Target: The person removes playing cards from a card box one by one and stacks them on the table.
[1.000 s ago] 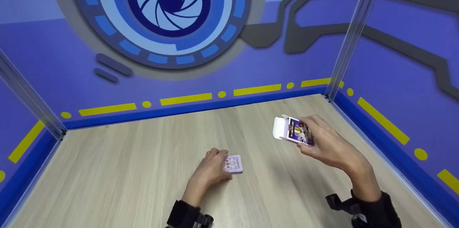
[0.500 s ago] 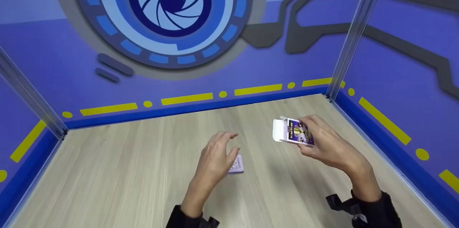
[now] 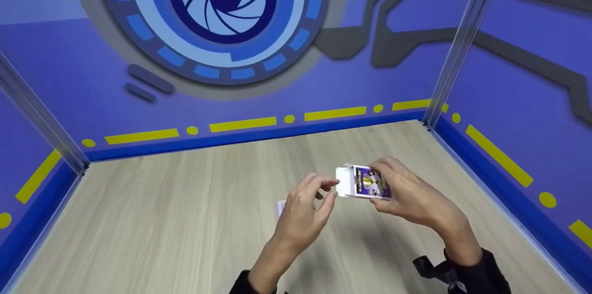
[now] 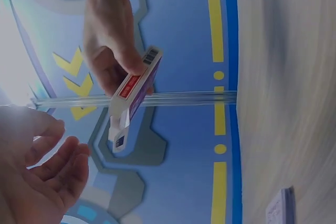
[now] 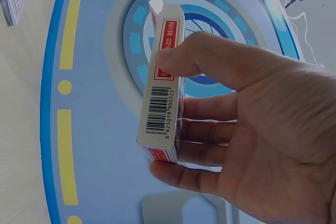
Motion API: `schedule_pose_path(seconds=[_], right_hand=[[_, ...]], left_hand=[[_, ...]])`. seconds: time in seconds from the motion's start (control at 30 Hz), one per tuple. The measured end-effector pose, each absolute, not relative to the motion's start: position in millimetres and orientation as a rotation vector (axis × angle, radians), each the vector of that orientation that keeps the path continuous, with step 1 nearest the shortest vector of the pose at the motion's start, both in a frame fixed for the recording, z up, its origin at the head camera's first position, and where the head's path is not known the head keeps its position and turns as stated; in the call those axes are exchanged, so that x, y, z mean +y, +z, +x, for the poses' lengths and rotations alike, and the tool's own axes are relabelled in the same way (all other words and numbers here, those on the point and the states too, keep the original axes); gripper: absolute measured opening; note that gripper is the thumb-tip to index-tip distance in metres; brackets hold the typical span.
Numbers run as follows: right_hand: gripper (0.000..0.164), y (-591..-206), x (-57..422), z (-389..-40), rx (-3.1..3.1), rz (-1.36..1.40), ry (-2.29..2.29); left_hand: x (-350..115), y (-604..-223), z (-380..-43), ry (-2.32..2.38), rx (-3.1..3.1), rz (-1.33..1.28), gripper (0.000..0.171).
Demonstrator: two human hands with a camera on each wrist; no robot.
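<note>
My right hand [image 3: 414,194] grips a purple and white playing-card box [image 3: 370,182] above the table, thumb on one narrow side and fingers on the other. In the right wrist view a barcode and red labels show along the side of the card box [image 5: 160,108]. Its white end flap [image 3: 343,182] hangs open toward the left. Just short of that flap, my left hand [image 3: 300,215] has its fingers loosely bent with nothing between them; the left wrist view shows a gap to the box. Mostly hidden behind the left hand, a deck of cards [image 3: 280,208] lies on the table.
The wooden table [image 3: 185,220] is enclosed by a blue printed back wall [image 3: 259,95] and side walls. A clear corner post [image 3: 455,53] rises at the back right. Black wrist straps [image 3: 481,271] circle the forearms.
My left hand has come off the deck of cards, risen and moved right to the box's flap. The right hand has brought the card box slightly left and lower. The deck stays on the table.
</note>
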State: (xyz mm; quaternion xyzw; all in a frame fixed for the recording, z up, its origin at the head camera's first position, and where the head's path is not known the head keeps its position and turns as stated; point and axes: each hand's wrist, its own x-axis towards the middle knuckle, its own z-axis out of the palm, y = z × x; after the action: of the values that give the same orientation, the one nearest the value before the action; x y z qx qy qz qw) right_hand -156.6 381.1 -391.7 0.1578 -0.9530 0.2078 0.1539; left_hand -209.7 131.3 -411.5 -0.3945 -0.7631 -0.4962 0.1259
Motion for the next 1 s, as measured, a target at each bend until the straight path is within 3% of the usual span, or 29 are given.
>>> schedule_pose_path(seconds=[0.27, 0.77, 1.0], right_hand=[[0.058, -392.2, 372.4, -155.2, -2.767, 0.472, 0.591], [0.06, -396.6, 355.9, -155.5, -2.801, 0.566, 0.525], [0.061, -397.2, 351.9, -154.7, -2.809, 0.579, 0.474]], left_hand=[[145.9, -424.4, -212.3, -1.636, -2.098, -1.174, 0.017], [150.1, -449.4, -224.7, -1.833, -2.27, -0.973, 0.016], [149.3, -450.2, -226.8, -1.923, -2.336, -0.95, 0.024]])
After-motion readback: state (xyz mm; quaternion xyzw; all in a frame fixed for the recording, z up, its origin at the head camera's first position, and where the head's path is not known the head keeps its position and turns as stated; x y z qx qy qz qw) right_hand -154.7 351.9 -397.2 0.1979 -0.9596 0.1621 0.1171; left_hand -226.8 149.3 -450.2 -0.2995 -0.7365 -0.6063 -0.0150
